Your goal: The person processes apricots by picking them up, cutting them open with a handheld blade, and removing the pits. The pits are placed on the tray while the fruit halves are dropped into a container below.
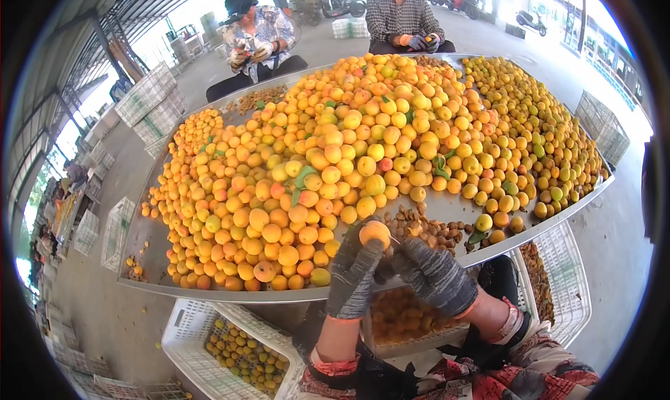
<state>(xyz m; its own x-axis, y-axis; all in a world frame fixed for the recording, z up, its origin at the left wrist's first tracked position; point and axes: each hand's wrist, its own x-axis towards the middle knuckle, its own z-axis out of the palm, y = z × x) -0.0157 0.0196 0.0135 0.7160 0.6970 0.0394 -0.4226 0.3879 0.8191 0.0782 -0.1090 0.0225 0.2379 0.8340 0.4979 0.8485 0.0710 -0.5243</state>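
Observation:
My left hand (351,274), in a dark grey knit glove, is closed around an orange apricot (375,233) above the near edge of the metal table (279,295). Close beside it, my right hand (438,277) wears a matching glove, its fingers pinched together near the fruit. A thin pale sliver shows at those fingertips; what it belongs to is hidden. Just beyond both hands lies a heap of brown apricot pits (422,230). A big mound of yellow-orange apricots (335,149) covers much of the table, with some green leaves among them.
Below the table, a white crate (183,330) holds greenish apricots, and another crate (576,288) holds brown pieces. Orange fruit lies in a container under my hands. Two people (258,34) (401,16) work across the table. Stacked crates (146,103) stand at left; scooters are parked behind.

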